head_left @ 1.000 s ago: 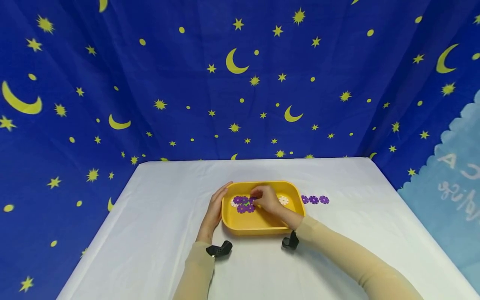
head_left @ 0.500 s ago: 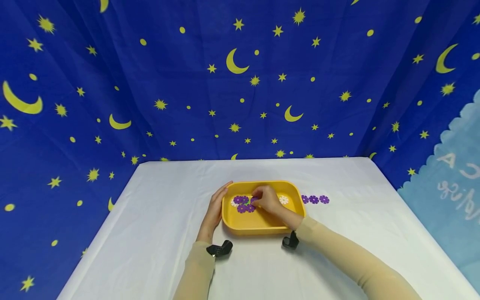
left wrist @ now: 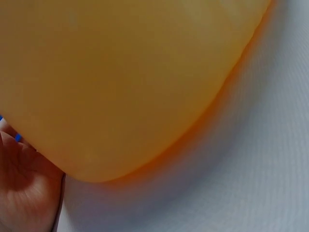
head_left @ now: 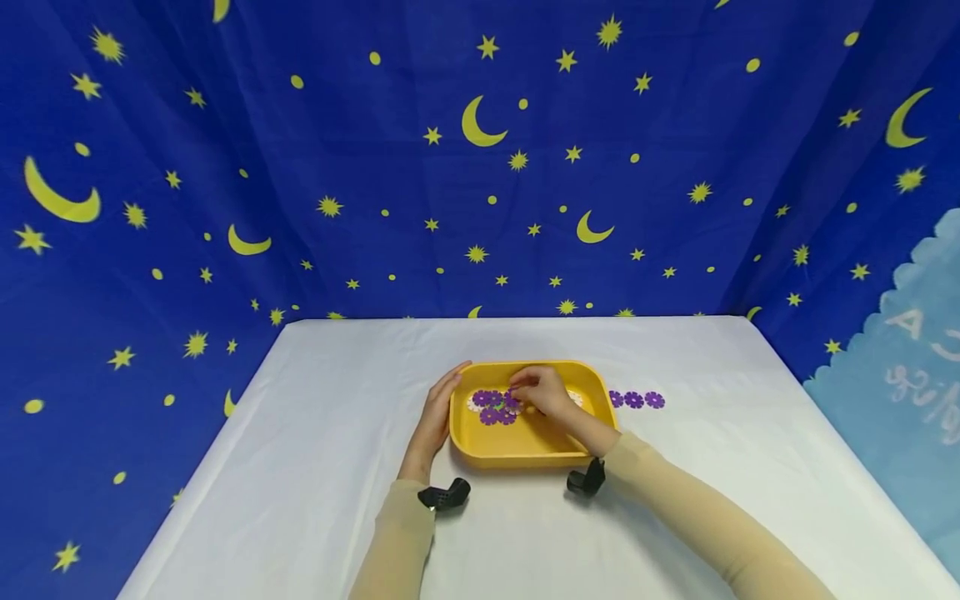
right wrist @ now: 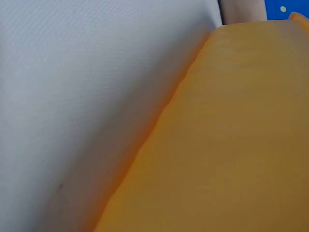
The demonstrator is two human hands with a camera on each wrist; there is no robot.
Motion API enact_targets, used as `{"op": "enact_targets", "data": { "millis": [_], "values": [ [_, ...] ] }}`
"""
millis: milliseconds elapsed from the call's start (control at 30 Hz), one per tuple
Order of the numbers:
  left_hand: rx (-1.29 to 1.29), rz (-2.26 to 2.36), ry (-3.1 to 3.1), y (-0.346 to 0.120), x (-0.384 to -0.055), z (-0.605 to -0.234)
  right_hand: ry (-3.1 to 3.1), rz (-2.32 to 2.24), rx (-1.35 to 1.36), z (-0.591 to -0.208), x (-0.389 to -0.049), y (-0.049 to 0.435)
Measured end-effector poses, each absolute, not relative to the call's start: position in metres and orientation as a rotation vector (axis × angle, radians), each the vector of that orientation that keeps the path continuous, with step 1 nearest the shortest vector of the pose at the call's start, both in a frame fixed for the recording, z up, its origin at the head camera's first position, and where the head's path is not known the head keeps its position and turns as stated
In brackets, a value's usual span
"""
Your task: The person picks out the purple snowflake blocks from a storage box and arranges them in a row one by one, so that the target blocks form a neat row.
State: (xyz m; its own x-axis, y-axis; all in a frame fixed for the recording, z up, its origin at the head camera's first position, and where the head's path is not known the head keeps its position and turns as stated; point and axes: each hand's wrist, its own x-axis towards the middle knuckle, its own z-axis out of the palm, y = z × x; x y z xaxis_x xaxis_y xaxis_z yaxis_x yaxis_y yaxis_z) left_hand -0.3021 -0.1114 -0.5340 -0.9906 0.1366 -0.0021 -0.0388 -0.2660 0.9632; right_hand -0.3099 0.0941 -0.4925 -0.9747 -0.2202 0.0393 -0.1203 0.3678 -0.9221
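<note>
A yellow tray (head_left: 525, 459) stands on the white table with several purple flower-shaped discs (head_left: 489, 416) grouped in its left part. My left hand (head_left: 432, 423) lies along the tray's left wall, its fingers fairly straight against the outside; the left wrist view shows only its palm (left wrist: 29, 193) beside the tray. Inside the tray, my right hand (head_left: 547, 395) pinches a purple flower-shaped disc (head_left: 512, 399) at the right edge of the group. Its fingertips partly cover that disc. A white flower-shaped disc (head_left: 576, 399) is half hidden behind the right hand.
To the right of the tray, a row of purple flower-shaped discs (head_left: 634, 401) lies on the white tablecloth (head_left: 712, 367). A blue curtain (head_left: 420, 175) with moons and stars hangs behind and at the sides. The right wrist view shows mostly the tray's outer wall (right wrist: 227, 130).
My right hand has lifted slightly at the purple disc, and part of a white disc now shows by its fingertips. The left hand stays at the tray wall. The head view has shifted a little.
</note>
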Motion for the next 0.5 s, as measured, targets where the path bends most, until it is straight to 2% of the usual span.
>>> {"op": "enact_targets", "data": {
  "millis": [500],
  "values": [
    [0.133,2.398,1.839,-0.112,-0.302,-0.534,2.544,-1.937,-0.095,-0.47,-0.305,0.113]
  ]
}}
